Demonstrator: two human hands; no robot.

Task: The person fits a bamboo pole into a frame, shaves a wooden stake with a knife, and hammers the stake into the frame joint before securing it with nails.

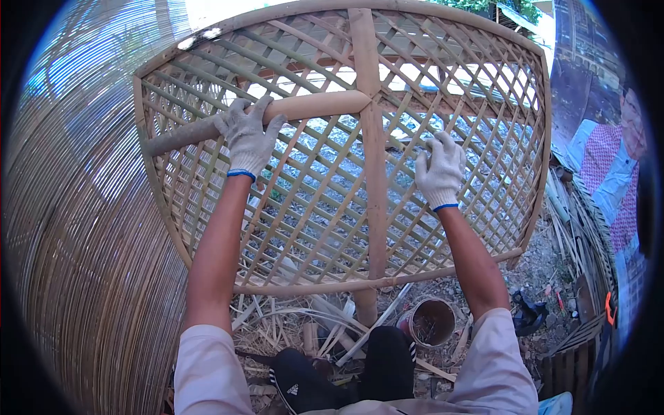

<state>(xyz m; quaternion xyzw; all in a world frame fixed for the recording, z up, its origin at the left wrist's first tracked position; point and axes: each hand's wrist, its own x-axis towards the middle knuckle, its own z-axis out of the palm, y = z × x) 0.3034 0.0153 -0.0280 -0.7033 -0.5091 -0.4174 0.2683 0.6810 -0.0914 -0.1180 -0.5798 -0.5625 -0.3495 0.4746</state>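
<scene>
The thick bamboo crossbar (321,105) lies right under my left hand (247,135), in the upper left half of the panel. Its long axis runs sideways and climbs a little toward my right, from the left edge of the frame (546,138) to the upright post (374,180), where its tapered end seems to meet the wood. My left hand is plainly the nearer one: its fingers fan over the front and top of the bar, part way along, well apart from that tapered end. The bar hides what is behind it, so I cannot tell whether this grip closes round it or only presses on it.

My right hand (441,166) is across the post, lower than the bar's end, with bent fingers against the lattice strips (274,181). I cannot tell whether that grip pinches a strip or just leans there.

Both gloved hands point up and away from me, wrists below fingers. My left forearm (218,249) reaches nearly straight up toward the bar; my right forearm (474,259) slants inward from the elbow.

Below the panel, a bucket (419,315) stands just beside my right knee (389,360), among loose bamboo scraps (290,321)
</scene>
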